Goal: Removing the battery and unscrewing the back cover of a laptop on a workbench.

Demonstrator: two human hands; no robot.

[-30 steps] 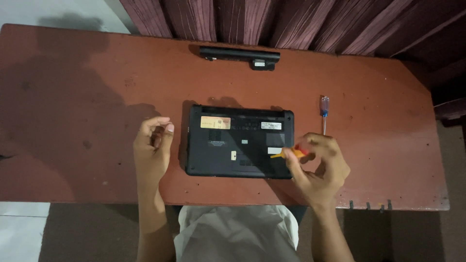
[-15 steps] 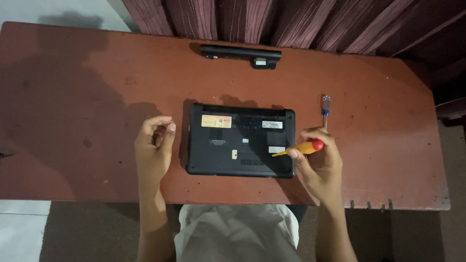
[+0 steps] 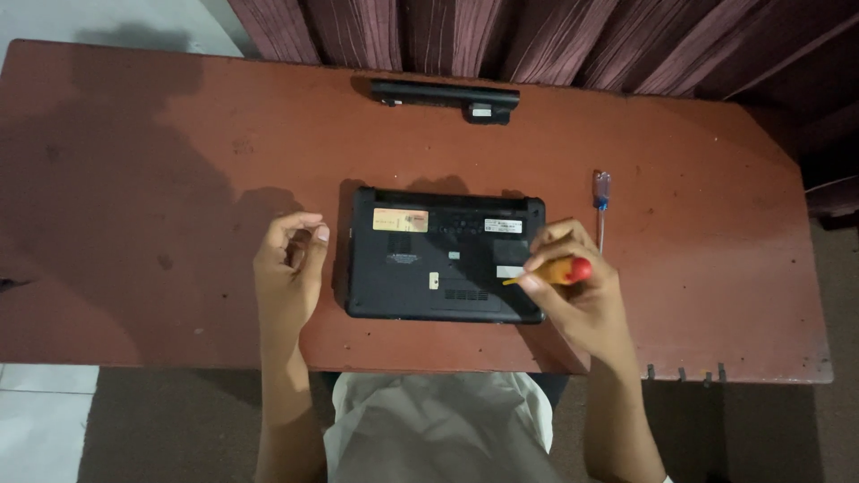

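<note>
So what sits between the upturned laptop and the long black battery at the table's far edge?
Nothing: in the head view, only bare red-brown table separates the laptop from the battery.

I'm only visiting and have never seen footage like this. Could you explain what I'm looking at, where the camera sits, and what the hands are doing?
No machine here: a person wears a camera on the head, looking down at a reddish-brown table. A black laptop lies upside down. The right hand grips an orange-handled screwdriver over the laptop's right side. The left hand rests curled beside its left edge, holding nothing that I can see. Farther off lie a blue-handled screwdriver and a long black battery.
</note>
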